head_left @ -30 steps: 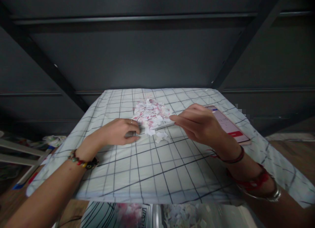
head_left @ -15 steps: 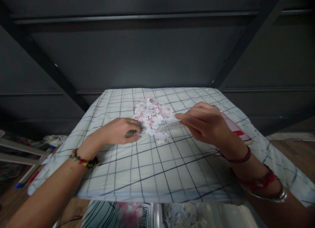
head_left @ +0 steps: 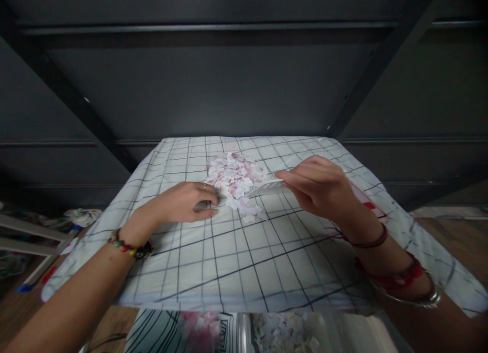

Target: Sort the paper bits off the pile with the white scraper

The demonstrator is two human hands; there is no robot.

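Note:
A heap of torn white and pink paper scraps [head_left: 233, 174] lies on the checked tablecloth [head_left: 229, 256], and a few scraps trail off its front side. My right hand [head_left: 316, 185] pinches the end of a flat white piece of paper [head_left: 266, 188], whose far edge reaches down to the heap's front right. Left of the heap, my left hand [head_left: 188, 203] rests on the cloth with its fingers bent. A gap shows between thumb and fingers, with nothing in it; the fingertips are close beside the scraps.
A flat pink-and-white item [head_left: 368, 203] lies partly behind my right wrist. Below the table's front edge are a clear container [head_left: 290, 332] holding scraps and a patterned bag [head_left: 163, 332]. A dark panelled wall [head_left: 236, 88] stands behind; a white chair [head_left: 34, 241] is at left.
My right hand has shifted slightly right, and the piece of paper in it has tilted so that more of its face shows. My left hand stays in place.

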